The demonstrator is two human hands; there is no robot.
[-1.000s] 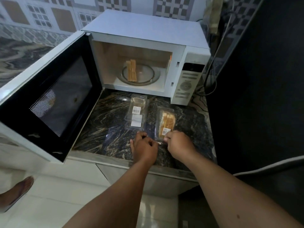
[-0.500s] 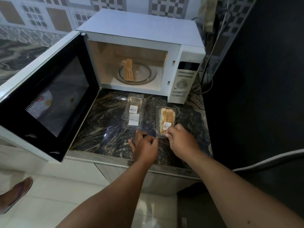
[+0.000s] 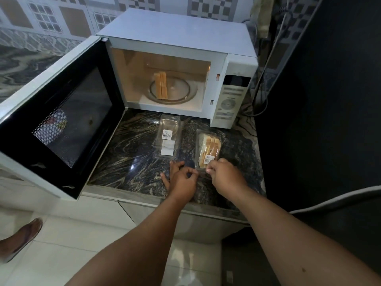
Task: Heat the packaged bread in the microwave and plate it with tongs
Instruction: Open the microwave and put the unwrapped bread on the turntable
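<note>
A white microwave (image 3: 231, 79) stands on the dark marble counter (image 3: 132, 162) with its door (image 3: 61, 120) swung wide to the left. Two bread slices (image 3: 161, 85) stand on edge on its glass turntable (image 3: 181, 90). In front lies an empty clear package (image 3: 168, 139) with white labels. To its right sits a clear package of bread (image 3: 209, 147). My right hand (image 3: 224, 176) pinches that package's near edge. My left hand (image 3: 181, 178) rests on the counter just left of it, fingers curled at the package's near left corner.
A dark wall or appliance (image 3: 319, 100) closes in the right side. Cables (image 3: 266, 65) hang behind the microwave. A foot in a sandal (image 3: 22, 236) stands on the white tiled floor at lower left. The open door overhangs the counter's left edge.
The view has shifted slightly. My hands stay at the bread package's near end, with the fingers working at its edge; the package has barely moved.
</note>
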